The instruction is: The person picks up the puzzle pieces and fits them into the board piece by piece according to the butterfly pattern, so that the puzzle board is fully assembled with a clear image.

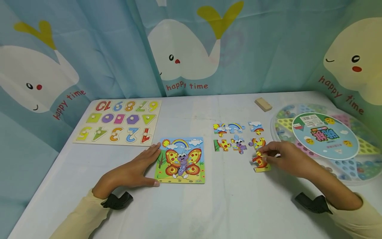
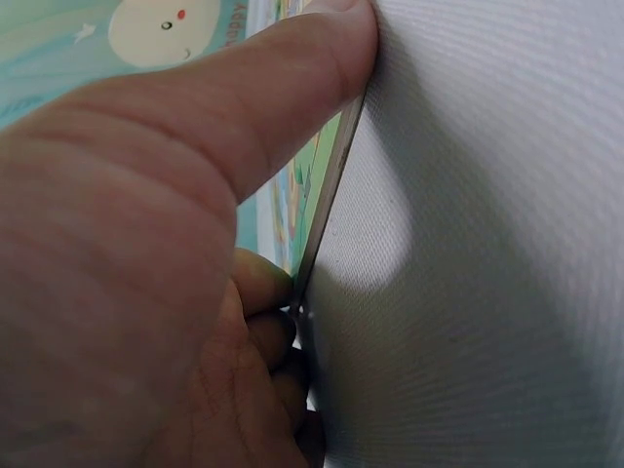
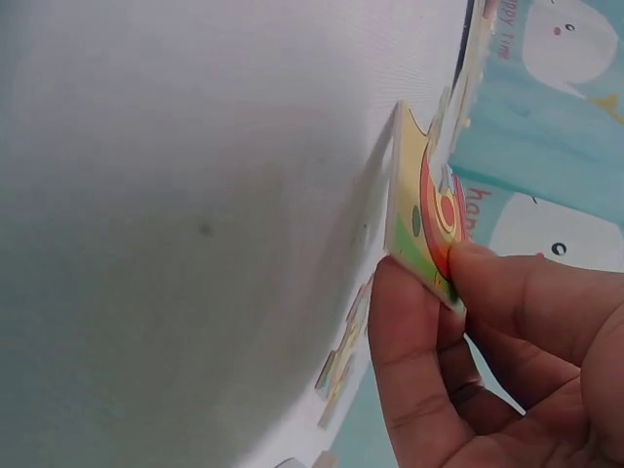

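Left hand [image 1: 132,171]: we are seeing it resting with thumb and fingers spread against the left edge of the butterfly board [image 1: 182,166].
Right hand [image 1: 287,158]: we are watching it pinching a puzzle piece [image 1: 262,165] between thumb and fingers.
Held piece's place: we are finding it tilting, right of the board, near six loose pieces [image 1: 222,145].

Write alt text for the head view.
A right hand pinches a puzzle piece near other pieces; the left hand touches a butterfly board. A number board lies back left, a round game right, on a table.
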Available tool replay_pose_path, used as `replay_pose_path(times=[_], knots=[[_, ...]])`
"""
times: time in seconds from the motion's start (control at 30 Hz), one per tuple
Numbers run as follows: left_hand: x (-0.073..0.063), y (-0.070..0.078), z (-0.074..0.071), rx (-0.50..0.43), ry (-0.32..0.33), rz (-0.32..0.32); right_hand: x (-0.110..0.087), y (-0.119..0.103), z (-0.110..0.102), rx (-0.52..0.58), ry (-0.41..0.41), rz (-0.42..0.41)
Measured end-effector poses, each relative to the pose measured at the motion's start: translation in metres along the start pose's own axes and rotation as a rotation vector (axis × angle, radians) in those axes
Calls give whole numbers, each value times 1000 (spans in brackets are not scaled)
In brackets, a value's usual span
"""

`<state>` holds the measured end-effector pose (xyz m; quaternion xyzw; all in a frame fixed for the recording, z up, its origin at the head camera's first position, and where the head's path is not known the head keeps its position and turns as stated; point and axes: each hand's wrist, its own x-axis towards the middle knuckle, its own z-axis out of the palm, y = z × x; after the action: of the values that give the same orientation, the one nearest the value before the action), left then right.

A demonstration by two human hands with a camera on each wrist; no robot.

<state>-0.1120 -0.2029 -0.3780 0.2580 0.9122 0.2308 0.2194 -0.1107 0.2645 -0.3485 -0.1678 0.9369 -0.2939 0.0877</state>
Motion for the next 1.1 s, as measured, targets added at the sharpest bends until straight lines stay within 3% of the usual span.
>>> replay_pose_path(times=[0.27,0.83,1.1], knots=[[1,0,1,2,-3,-17,5,-5,2,63,-29,-22],[0,2,0,-1,-2,-3,28,-32,16,171,-50,-205],[-1,1,0,-3,0,-10,38,-46,27,188,-87,-191]])
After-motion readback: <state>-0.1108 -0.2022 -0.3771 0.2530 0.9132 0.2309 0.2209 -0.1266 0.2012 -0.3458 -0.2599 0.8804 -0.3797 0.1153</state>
